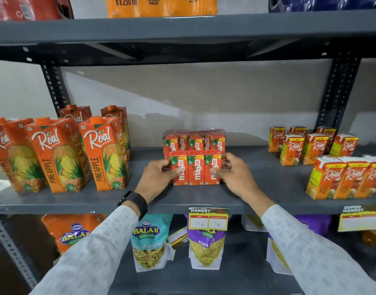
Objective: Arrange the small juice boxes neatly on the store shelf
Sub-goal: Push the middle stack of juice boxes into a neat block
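Now | left hand (159, 177), right hand (231, 173) squeezing row of 3 Maaza boxes (196, 170) | shelf (268, 188)

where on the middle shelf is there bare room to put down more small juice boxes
Two bare patches on the shelf: between the pineapple cartons and the Maaza boxes, and between those boxes and the small Real boxes. Both ends are crowded; the left hand and right hand flank the Maaza row.
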### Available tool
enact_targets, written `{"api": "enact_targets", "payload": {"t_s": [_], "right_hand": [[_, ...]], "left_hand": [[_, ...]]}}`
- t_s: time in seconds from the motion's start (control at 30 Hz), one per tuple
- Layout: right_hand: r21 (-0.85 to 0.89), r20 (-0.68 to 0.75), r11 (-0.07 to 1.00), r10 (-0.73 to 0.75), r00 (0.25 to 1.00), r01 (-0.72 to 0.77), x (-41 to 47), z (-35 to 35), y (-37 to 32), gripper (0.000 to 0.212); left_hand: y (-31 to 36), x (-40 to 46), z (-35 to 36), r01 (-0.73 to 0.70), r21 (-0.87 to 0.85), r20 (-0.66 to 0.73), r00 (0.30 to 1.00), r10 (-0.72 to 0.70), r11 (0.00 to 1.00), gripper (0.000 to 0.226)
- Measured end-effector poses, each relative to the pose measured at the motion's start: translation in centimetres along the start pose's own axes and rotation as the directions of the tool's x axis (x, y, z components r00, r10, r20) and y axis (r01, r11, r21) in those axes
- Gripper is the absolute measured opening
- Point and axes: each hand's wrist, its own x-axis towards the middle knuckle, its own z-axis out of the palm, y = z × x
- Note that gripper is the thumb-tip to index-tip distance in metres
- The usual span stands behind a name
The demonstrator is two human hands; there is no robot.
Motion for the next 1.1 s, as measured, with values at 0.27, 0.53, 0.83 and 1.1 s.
{"api": "enact_targets", "payload": {"t_s": [0.27, 0.53, 0.83, 1.1], "right_hand": [[0.002, 0.020, 0.999, -0.040, 0.999, 0.040, -3.2, -0.6, -1.2, 0.034], [-0.027, 0.015, 0.999, -0.027, 1.000, 0.027, -4.8, -0.8, -1.9, 0.037], [-0.039, 0.026, 0.999, -0.030, 0.999, 0.031, -5.6, -1.0, -2.0, 0.036], [-0.068, 0.006, 0.997, -0.048, 0.999, 0.048, -5.8, -0.7, -1.8, 0.040]], "left_hand": [[1.5, -3.8, -0.1, -0.048, 0.047, 0.003, 0.999, 0.048, 0.998, 0.040], [2.4, -5.3, -0.4, -0.045, 0.079, 0.016, 0.999, 0.044, 0.996, 0.051], [2.4, -5.9, -0.4, -0.034, 0.063, 0.017, 0.999, 0.032, 0.997, 0.042], [2.4, -5.9, -0.2, -0.027, 0.075, 0.009, 1.000, 0.026, 0.997, 0.041]]}}
